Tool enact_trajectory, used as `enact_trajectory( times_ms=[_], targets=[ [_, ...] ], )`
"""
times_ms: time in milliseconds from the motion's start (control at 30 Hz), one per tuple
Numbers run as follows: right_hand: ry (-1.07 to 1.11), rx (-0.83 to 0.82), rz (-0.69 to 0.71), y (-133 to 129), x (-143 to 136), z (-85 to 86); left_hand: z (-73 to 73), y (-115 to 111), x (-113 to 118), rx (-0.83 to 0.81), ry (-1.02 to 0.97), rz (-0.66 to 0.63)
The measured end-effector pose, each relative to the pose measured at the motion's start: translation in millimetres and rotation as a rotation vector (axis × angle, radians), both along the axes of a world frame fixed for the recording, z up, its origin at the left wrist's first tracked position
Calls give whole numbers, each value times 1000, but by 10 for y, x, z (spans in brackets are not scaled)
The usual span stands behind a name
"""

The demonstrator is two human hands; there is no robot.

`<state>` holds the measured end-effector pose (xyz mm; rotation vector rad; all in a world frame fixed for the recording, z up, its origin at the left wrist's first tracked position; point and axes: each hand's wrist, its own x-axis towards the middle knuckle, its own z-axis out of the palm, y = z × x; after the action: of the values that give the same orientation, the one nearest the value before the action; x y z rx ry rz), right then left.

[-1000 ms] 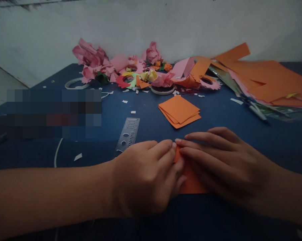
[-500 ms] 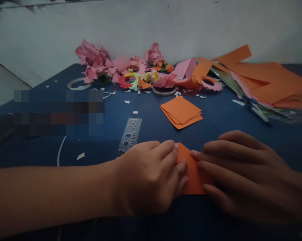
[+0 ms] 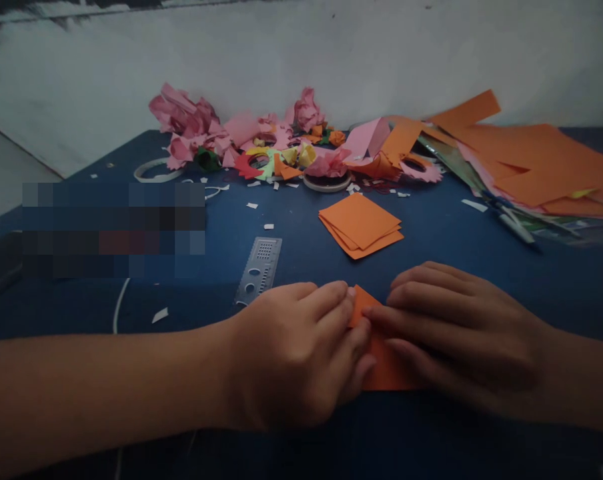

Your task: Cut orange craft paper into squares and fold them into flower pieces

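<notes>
A folded piece of orange paper point(image 3: 389, 363) lies on the blue table in front of me, its upper corner pointing away. My left hand point(image 3: 301, 353) is closed at the paper's left edge, its curled fingers pinching and pressing it down; that edge is mostly hidden. From the right, my right hand point(image 3: 461, 327) reaches over the sheet with fingers stretched out, the index fingertip touching the paper close to my left fingers. Just beyond both hands sits a small stack of orange paper squares point(image 3: 360, 223). Left of that stack is a clear plastic stencil ruler point(image 3: 258, 270), partly behind my left hand.
Crumpled pink paper point(image 3: 184, 110), coloured paper cut-outs and tape rolls point(image 3: 156, 171) line the back near the wall. Larger orange sheets point(image 3: 546, 163) and a pen point(image 3: 516, 227) lie at right. White scraps point(image 3: 160, 315) and a pale cable point(image 3: 121, 303) are at left, near a blurred-out patch.
My right hand has slid left across the orange paper, its fingers now closer together and nearer my left hand. My left hand holds its place. The view has shifted slightly.
</notes>
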<state>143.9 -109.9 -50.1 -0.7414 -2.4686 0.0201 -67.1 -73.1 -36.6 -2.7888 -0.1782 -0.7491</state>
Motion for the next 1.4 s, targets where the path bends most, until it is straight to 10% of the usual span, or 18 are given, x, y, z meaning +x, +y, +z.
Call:
enact_trajectory(
  times_ms=[333,667,1400],
  targets=[
    [-11,59,-1,2,3,-42,1,20,-6,-44,-10,1],
    [-36,73,20,13,-9,-34,-28,145,-48,-467,-92,-7],
    [-109,75,39,7,11,33,-51,233,-101,-162,-42,-197]
  ],
)
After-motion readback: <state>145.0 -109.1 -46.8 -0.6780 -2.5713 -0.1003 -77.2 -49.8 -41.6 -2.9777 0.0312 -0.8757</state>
